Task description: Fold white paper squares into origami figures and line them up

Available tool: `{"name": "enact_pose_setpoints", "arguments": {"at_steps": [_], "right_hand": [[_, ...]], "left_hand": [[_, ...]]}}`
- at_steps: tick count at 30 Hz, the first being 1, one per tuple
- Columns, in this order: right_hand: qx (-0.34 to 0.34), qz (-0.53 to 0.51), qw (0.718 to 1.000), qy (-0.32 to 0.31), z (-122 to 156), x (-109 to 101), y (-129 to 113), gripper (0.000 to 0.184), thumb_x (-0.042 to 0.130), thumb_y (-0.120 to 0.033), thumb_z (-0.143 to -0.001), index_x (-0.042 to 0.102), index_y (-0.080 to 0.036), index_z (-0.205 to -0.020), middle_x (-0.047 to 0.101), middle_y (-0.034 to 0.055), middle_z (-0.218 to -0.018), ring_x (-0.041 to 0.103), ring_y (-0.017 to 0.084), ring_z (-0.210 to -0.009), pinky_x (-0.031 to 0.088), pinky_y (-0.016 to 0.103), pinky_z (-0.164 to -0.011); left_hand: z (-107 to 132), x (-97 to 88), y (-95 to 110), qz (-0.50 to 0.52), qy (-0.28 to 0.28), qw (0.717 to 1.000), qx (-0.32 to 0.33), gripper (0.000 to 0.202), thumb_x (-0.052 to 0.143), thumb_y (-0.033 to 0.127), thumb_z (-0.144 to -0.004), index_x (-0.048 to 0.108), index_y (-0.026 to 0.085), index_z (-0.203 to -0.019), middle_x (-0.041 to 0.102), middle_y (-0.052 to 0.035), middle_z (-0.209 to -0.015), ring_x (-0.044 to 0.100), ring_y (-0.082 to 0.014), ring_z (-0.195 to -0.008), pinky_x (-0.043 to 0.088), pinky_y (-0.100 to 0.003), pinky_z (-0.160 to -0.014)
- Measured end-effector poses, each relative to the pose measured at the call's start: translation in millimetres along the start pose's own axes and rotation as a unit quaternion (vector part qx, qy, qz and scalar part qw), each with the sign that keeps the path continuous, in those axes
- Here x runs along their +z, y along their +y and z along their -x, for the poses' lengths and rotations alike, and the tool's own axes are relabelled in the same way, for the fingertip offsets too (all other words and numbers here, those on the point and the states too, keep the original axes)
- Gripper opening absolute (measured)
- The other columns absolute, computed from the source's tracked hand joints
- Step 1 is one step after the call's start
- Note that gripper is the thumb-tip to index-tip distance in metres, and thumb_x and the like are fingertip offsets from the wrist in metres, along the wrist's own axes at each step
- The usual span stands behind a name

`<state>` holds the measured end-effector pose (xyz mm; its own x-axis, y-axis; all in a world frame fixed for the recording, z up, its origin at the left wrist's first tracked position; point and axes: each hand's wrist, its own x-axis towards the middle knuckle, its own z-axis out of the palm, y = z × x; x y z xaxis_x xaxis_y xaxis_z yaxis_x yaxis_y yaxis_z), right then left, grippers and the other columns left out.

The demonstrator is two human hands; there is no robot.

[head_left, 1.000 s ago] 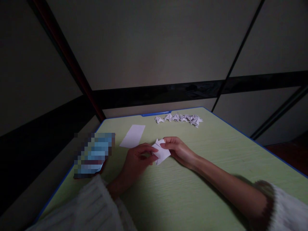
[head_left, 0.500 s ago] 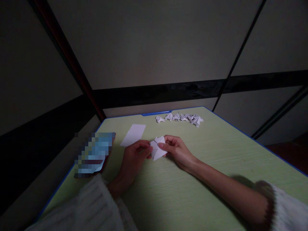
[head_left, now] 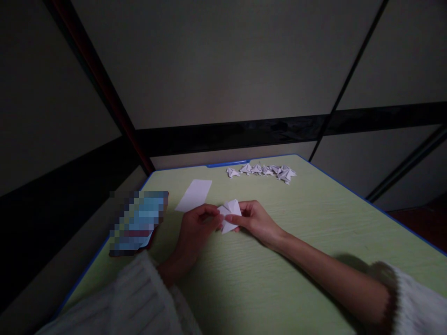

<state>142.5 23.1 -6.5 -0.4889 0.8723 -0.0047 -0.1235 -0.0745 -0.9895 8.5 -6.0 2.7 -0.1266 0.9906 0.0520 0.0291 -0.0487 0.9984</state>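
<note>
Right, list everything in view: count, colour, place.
Flat table: one, pale green, blue rim, lower picture.
Folded paper piece: one, white, centre.
Flat paper sheet: one, white, left of centre.
Folded paper figures: at least six, white, table's far end.
Flat device: one, bluish, screen blurred, table's left.
Narrow strip: one, blue, table's far edge.
Panelled wall: one, grey with black band, behind.
Floor patch: one, reddish, far right.
Knitted sleeves: two, whitish, bottom corners.
Left hand, right hand: one each, bare, holding paper piece.

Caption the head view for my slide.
Left hand and right hand hold folded white paper, origami figures behind it on a green table.
</note>
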Motion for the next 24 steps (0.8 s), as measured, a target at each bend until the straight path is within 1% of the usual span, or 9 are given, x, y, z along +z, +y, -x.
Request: {"name": "enact_pose_setpoints", "arguments": {"at_steps": [2,5,7,11,14,19,24], "right_hand": [[-0.001,0.003,1.0,0.008,-0.2,0.3,1.4,0.022,0.066,-0.029,-0.056,0.062,-0.01,-0.066,0.059,0.0004,-0.055,0.046,0.007,-0.047,0.033,0.019,-0.045],[-0.004,0.005,1.0,0.024,-0.8,1.0,2.3,0.022,0.066,-0.029,-0.055,0.062,-0.01,-0.066,0.057,-0.0004,-0.054,0.043,0.006,-0.044,0.031,0.019,-0.044],[-0.005,0.01,0.999,0.031,-1.1,1.4,1.6,0.021,0.066,-0.028,-0.055,0.061,-0.009,-0.064,0.055,-0.0006,-0.052,0.041,0.005,-0.043,0.03,0.019,-0.043],[0.001,0.025,0.999,0.021,-1.2,1.8,-1.3,0.022,0.064,-0.029,-0.057,0.059,-0.009,-0.063,0.054,0.0,-0.054,0.041,0.005,-0.045,0.031,0.02,-0.045],[0.004,0.049,0.999,0.003,-0.9,2.2,-2.1,0.02,0.061,-0.028,-0.059,0.057,-0.008,-0.061,0.053,-0.0007,-0.054,0.041,0.005,-0.045,0.031,0.019,-0.045],[-0.015,0.104,0.994,-0.019,1.0,2.7,-0.1,0.015,0.053,-0.022,-0.066,0.052,-0.009,-0.058,0.045,-0.0041,-0.048,0.036,0.004,-0.042,0.026,0.017,-0.042],[-0.031,0.136,0.99,-0.021,3.0,1.3,-0.3,0.013,0.048,-0.02,-0.069,0.052,-0.009,-0.063,0.045,-0.0042,-0.048,0.034,0.004,-0.041,0.025,0.017,-0.041]], "left_hand": [[-0.3,0.4,0.0,-0.014,0.002,1.0,0.006,0.006,0.061,0.018,-0.056,0.056,0.014,-0.055,0.054,0.0039,-0.051,0.049,-0.0088,-0.05,0.04,-0.02,-0.053],[-1.4,-0.3,-1.6,-0.024,0.006,0.999,0.031,0.007,0.06,0.017,-0.056,0.056,0.014,-0.05,0.057,0.0023,-0.056,0.05,-0.0098,-0.056,0.04,-0.021,-0.058],[-1.9,-1.3,-3.3,-0.022,0.006,0.999,0.033,0.007,0.061,0.016,-0.055,0.057,0.014,-0.05,0.058,0.0017,-0.059,0.05,-0.0101,-0.058,0.039,-0.021,-0.058],[-2.1,-2.2,-6.3,-0.004,0.016,1.0,0.003,0.006,0.063,0.018,-0.054,0.059,0.015,-0.05,0.058,0.0024,-0.056,0.049,-0.0098,-0.055,0.038,-0.021,-0.056],[-2.1,-2.0,-7.7,0.013,0.027,0.999,-0.021,0.006,0.064,0.016,-0.052,0.058,0.014,-0.049,0.057,0.0036,-0.052,0.048,-0.0086,-0.051,0.037,-0.021,-0.054],[-2.8,-2.2,-8.6,0.045,0.03,0.998,-0.042,0.007,0.065,0.013,-0.051,0.058,0.013,-0.051,0.057,0.0035,-0.05,0.048,-0.0071,-0.05,0.036,-0.019,-0.053],[-3.3,-2.5,-6.8,0.09,0.018,0.995,-0.044,0.022,0.067,0.008,-0.046,0.049,0.014,-0.057,0.055,0.007,-0.05,0.049,-0.006,-0.049,0.036,-0.017,-0.05]]}}
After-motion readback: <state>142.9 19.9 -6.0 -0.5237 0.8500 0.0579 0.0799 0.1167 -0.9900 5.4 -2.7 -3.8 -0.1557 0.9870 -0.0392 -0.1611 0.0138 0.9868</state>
